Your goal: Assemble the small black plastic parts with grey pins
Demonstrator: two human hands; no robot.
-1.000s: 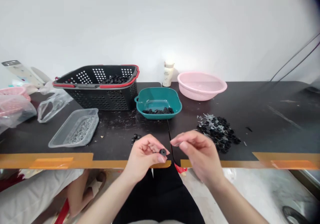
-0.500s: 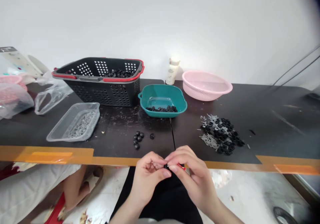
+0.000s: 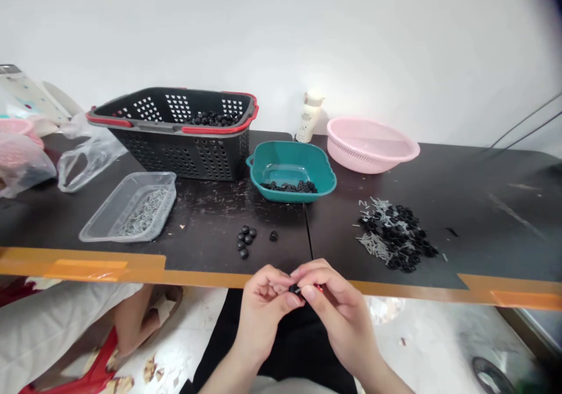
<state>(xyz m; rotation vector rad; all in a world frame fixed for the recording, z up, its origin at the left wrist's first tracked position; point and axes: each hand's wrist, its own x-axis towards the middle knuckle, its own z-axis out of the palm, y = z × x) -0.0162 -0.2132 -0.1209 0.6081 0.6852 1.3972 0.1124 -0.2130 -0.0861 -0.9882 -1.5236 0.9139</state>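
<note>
My left hand point(image 3: 266, 306) is closed, its thumb and forefinger pinching a small round black cap point(image 3: 294, 289) just past the table's front edge. Against it, my right hand point(image 3: 340, 303) meets the cap with thumb and fingertips; a short light pin-like bit shows there. A small red object point(image 3: 318, 288) peeks out between the right fingers, mostly hidden. On the table ahead lie several loose black caps point(image 3: 245, 239) in a cluster, with one single cap point(image 3: 273, 236) apart on their right.
A clear tray point(image 3: 94, 225) of grey pins stands left. Behind are a black basket point(image 3: 193, 154) and a teal basin point(image 3: 329, 177) holding black parts, a white bottle point(image 3: 309, 119) and a pink basket point(image 3: 369, 163). Right lies a mixed pile point(image 3: 397, 236). Another person's arm point(image 3: 132, 324) is low left.
The view has shifted slightly. My hands stay together at the black cap, which shows more plainly between the fingertips now; the red object shows less.
</note>
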